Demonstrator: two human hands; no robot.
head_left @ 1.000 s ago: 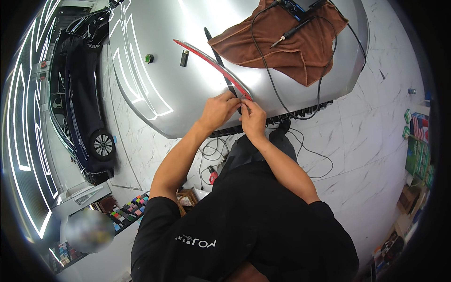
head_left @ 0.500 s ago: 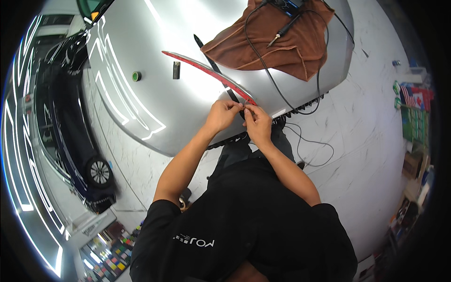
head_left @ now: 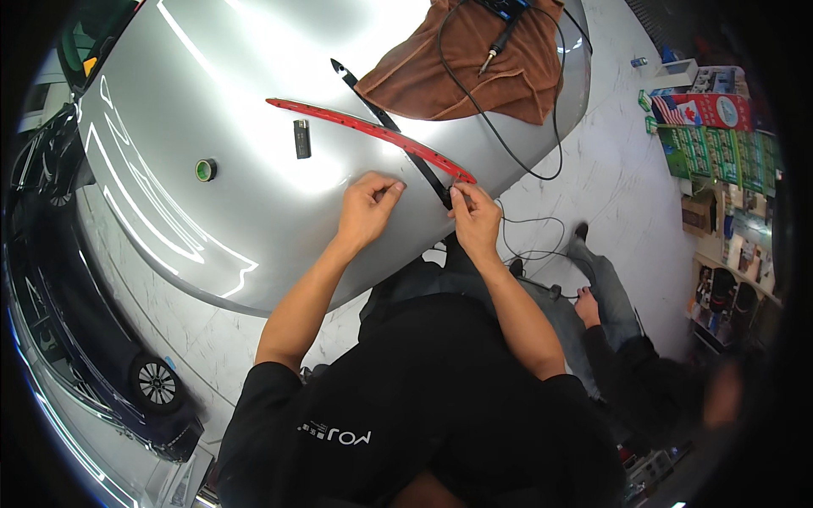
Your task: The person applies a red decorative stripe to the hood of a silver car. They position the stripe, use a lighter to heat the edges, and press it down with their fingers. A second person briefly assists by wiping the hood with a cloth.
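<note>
On a silver car hood [head_left: 246, 203] lies a long curved red strip [head_left: 364, 127], crossing over a narrow black strip [head_left: 429, 176]. My right hand [head_left: 478, 222] is closed in a pinch at the near right end of both strips; what its fingertips grip is too small to make out. My left hand [head_left: 366, 210] hovers over the hood, left of the black strip, thumb and fingers pressed together. Anything between them is hidden. Up the hood, a soldering iron [head_left: 498, 49] rests on a brown cloth [head_left: 449, 72].
A small black block [head_left: 302, 139] and a green-rimmed tape roll [head_left: 205, 170] lie on the hood. A black cable [head_left: 483, 127] loops off its right edge. Another person's hand [head_left: 587, 308] is at lower right. A dark car [head_left: 80, 296] stands left; shelves [head_left: 728, 220] stand right.
My left hand has drawn away leftward from my right hand, which stays at the strips' end. The view has shifted, and another person has come into it at lower right.
</note>
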